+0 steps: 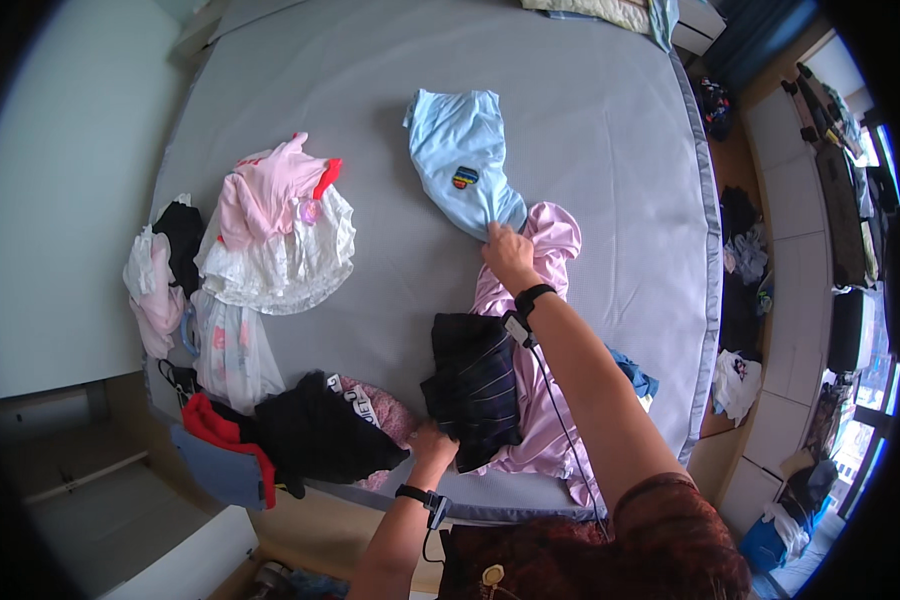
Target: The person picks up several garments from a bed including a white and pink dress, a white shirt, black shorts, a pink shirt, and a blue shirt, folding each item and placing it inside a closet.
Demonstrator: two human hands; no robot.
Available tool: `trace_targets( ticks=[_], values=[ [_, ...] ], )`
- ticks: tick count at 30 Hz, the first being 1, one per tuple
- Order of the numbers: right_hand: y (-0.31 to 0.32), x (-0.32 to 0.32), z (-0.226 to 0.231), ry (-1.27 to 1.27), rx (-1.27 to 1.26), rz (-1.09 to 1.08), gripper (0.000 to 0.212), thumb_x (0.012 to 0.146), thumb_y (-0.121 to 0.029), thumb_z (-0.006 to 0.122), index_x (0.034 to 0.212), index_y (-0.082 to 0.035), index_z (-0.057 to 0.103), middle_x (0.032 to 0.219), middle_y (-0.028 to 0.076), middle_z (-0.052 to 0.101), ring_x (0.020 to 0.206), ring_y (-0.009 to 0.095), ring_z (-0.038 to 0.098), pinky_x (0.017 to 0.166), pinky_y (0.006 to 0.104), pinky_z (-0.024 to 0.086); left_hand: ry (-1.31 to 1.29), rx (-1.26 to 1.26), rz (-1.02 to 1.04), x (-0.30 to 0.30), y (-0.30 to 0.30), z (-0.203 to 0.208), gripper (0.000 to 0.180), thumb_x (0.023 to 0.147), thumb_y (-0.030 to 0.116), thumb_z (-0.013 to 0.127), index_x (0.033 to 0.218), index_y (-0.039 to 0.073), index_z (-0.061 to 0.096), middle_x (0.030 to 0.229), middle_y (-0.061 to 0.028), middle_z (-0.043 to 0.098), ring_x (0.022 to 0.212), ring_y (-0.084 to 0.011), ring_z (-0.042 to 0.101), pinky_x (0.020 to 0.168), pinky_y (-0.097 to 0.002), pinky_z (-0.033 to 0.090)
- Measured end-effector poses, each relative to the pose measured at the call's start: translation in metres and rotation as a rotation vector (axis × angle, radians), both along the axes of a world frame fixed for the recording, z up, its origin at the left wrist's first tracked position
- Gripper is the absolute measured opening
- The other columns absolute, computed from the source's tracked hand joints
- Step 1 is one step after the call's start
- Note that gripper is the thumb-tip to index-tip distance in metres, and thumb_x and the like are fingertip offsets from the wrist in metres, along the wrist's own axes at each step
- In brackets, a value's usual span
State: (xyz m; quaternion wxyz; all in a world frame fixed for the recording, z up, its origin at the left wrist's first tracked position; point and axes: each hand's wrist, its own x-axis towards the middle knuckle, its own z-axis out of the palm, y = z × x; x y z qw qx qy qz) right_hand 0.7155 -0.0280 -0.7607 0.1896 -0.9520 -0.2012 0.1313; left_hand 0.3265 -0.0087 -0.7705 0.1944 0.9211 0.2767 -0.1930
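Note:
A light blue garment with a dark, colourful patch (460, 140) lies stretched out on the bed. My right hand (510, 256) pinches its lower end, where it meets a pink satiny garment (552, 238). That pink garment runs beneath a dark pleated skirt with thin pale lines (470, 385). At the skirt's lower left edge is my left hand (434, 447), with its fingers curled in. What those fingers hold, if anything, is hidden. Just left of this hand lies a black garment with white lettering (325, 435), over a speckled pink one (385, 412).
The clothes lie on a grey bed cover (630, 150). A pink top (270, 195) on a white frilly skirt (300, 265) is at left, beside more clothes. A red-edged blue-grey piece (220, 465) hangs over the near left corner. Cabinets (795, 270) line the right.

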Motion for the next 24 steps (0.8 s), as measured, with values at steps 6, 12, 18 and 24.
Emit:
trace_targets(
  ticks=[6, 12, 18, 24],
  values=[
    [-0.023, -0.036, 0.064, 0.054, 0.126, 0.566, 0.033, 0.076, -0.032, 0.062, 0.098, -0.008, 0.066, 0.097, 0.015, 0.066, 0.091, 0.033, 0.063, 0.078, 0.0396, 0.051, 0.05, -0.044, 0.086, -0.006, 0.004, -0.007, 0.033, 0.065, 0.023, 0.069, 0.093, 0.008, 0.063, 0.092, -0.0137, 0.064, 0.089, -0.0351, 0.061, 0.073, -0.0506, 0.049],
    [-0.082, 0.018, 0.253, 0.178, 0.861, 0.097, 0.032, 0.08, -0.024, 0.062, 0.096, 0.004, 0.06, 0.074, 0.009, 0.061, 0.073, 0.013, 0.056, 0.066, 0.0291, 0.047, 0.245, -0.292, 0.103, 0.024, 0.015, 0.035, 0.039, 0.072, 0.033, 0.061, 0.099, 0.006, 0.067, 0.104, -0.0196, 0.064, 0.102, -0.0361, 0.059, 0.089, -0.0468, 0.046],
    [-0.116, -0.012, 0.414, -0.082, 0.915, 0.202, 0.024, 0.086, -0.022, 0.059, 0.091, 0.002, 0.059, 0.07, 0.005, 0.056, 0.068, 0.01, 0.051, 0.063, 0.0268, 0.045, 0.314, -0.493, -0.106, 0.021, 0.041, 0.084, 0.042, 0.075, 0.042, 0.062, 0.097, 0.008, 0.068, 0.095, -0.0184, 0.066, 0.091, -0.0322, 0.064, 0.082, -0.0405, 0.049],
    [-0.15, -0.044, 0.503, -0.027, 1.036, 0.239, 0.024, 0.09, -0.023, 0.057, 0.093, 0.001, 0.058, 0.078, 0.004, 0.059, 0.073, 0.008, 0.051, 0.067, 0.0265, 0.046, -0.518, -0.662, -0.002, 0.07, 0.015, 0.244, 0.041, 0.079, 0.023, 0.07, 0.112, 0.003, 0.057, 0.093, -0.0146, 0.064, 0.081, -0.024, 0.066, 0.07, -0.0344, 0.051]
  ],
)
